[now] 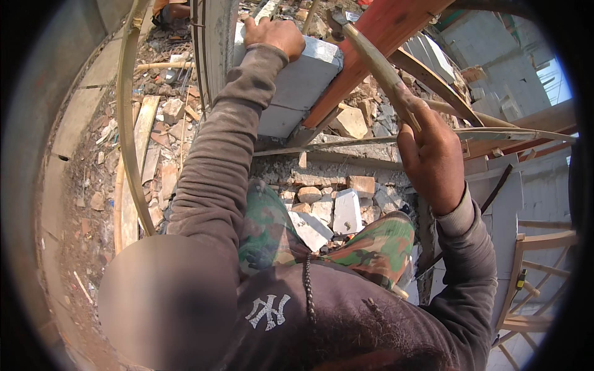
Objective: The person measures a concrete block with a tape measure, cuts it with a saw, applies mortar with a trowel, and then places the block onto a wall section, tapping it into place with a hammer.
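My left hand rests on top of a pale grey-white building block, its fingers bent over the upper edge. The block stands between a grey concrete column and a slanting reddish wooden beam. Another pale block surface shows below it, above the low rough wall. My right hand is raised on the right, wrapped round a thick wooden tool handle. This handle points up and left across the beam. A dark piece lies by its far end; whether it belongs to the tool I cannot tell.
Broken bricks and rubble lie around my legs. A bent bamboo strip and boards stand at left. A thin bamboo pole crosses in front of me. Wooden framing is at right. Part of another person shows at top left.
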A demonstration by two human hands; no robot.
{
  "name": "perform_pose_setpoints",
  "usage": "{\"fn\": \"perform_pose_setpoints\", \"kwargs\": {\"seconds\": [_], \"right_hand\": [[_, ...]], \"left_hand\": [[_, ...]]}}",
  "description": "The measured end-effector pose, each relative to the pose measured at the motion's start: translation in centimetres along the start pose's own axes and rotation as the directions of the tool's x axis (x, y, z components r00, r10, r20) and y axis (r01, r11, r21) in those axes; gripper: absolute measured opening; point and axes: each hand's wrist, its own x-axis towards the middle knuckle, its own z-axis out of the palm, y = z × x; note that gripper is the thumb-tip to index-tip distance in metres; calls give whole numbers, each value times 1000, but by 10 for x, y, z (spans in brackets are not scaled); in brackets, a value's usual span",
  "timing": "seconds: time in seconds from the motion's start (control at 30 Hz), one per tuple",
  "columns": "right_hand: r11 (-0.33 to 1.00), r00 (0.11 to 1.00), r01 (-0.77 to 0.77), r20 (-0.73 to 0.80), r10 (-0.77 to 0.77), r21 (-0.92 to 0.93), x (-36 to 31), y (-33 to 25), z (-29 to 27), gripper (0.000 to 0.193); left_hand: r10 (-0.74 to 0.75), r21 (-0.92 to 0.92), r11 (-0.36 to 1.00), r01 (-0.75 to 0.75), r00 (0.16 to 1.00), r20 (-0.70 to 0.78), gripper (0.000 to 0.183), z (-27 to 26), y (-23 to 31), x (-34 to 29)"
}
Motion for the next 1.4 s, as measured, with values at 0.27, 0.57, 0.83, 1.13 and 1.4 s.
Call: {"fn": "perform_pose_setpoints", "kwargs": {"seconds": [0.27,0.57,0.83,1.13,1.4], "right_hand": [[997,997,19,-82,-14,69,2,-6,-8,48],[997,995,43,-93,-38,57,8,4,-7,49],[978,987,-150,71,141,146,1,-8,-5,49],[965,983,-164,-45,177,203,-20,-12,30,47],[728,906,-348,12,424,591,-96,-1,48,52]], "left_hand": [[-17,29,999,19,998,-62,28,5,1,4],[-7,49,999,8,1000,-23,45,1,1,0],[15,52,999,-15,1000,0,44,0,1,-1],[109,32,994,-105,978,-177,41,14,-8,6],[296,69,955,-288,925,-238,42,5,-6,8]]}}
